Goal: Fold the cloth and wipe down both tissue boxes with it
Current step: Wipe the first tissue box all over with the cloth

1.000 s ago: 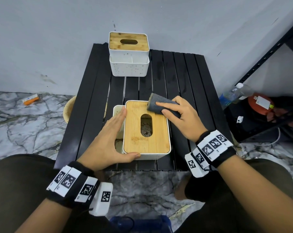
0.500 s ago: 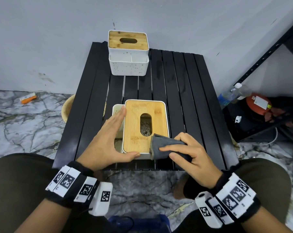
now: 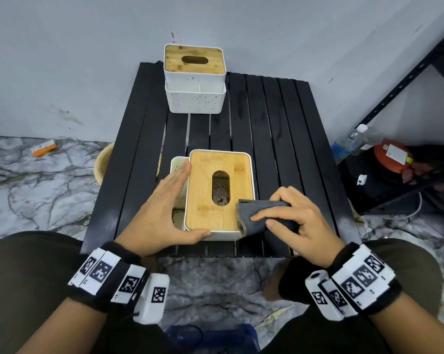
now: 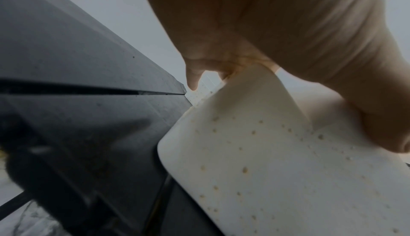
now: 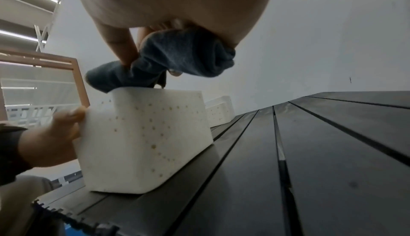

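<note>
The near tissue box [image 3: 210, 218], white with a bamboo lid and an oval slot, stands at the front of the black slatted table [image 3: 287, 139]. My left hand [image 3: 164, 213] lies against its left side, fingers straight, thumb along the front edge. My right hand [image 3: 292, 215] grips the folded grey cloth [image 3: 256, 215] and presses it on the lid's near right corner. In the right wrist view the cloth [image 5: 177, 59] sits on the top edge of the box [image 5: 144, 143]. In the left wrist view the spotted white wall of the box [image 4: 277, 178] fills the right. A second tissue box [image 3: 195, 80] stands at the table's far edge.
A grey wall runs close behind the table. A black metal rack [image 3: 394, 93] stands at the right with a water bottle [image 3: 351, 143] and a red container [image 3: 392, 157] beside it. A beige bowl [image 3: 102, 162] sits on the marble floor at the table's left. My knees flank the front edge.
My right hand drew the cloth from the lid's far right corner down to the near edge, then shifted slightly up and right. The left hand and the box stayed put.
</note>
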